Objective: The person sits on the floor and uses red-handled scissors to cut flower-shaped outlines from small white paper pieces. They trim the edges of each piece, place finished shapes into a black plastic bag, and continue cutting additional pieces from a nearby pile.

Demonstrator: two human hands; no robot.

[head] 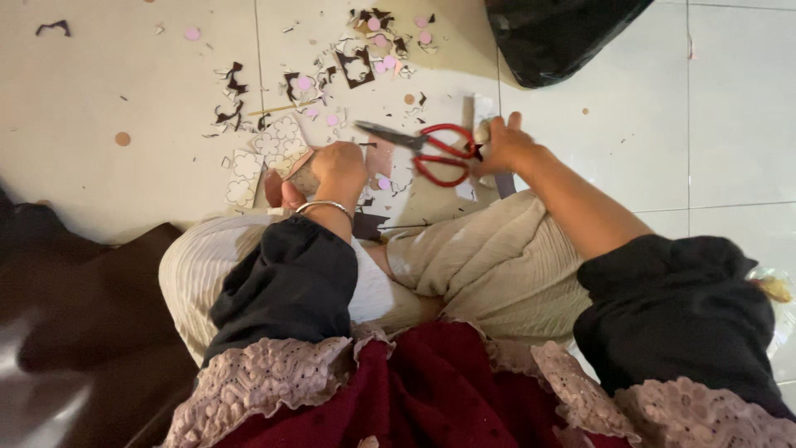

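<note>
The right hand (504,145) is on the red handles of a pair of scissors (427,148) that lies on the pale tiled floor (730,108). The fingers are bent around the far handle loop, and a bit of grey and white paper (482,124) sits under them. The grey blades are shut and point to the left, toward the other hand. The left hand (336,170) is curled shut on a small pinkish cut-out piece (303,174), and you cannot see much of that piece because the fingers hide it.

Lots of little things lie around. Just left of the left hand are white paper pieces shaped like flowers (278,145). Farther up the floor is a messy heap of dark scraps (356,62) with small pink round dots (303,83) mixed in. A thin wooden stick (278,109) lies among them. A black plastic bag (555,29) sits at the top, near the right hand. A dark brown shiny sheet (99,315) is on the left side.

Both arms reach forward over the crossed legs. The left wrist is bent down and has a thin silver bangle (319,205) on it. The right forearm is bare and stretches out straight to the scissors.

The trousers (489,265) are cream and look ribbed and soft. The sleeves (286,282) are dark, and the dark red cloth (431,390) below them has a pinkish lace edge.
</note>
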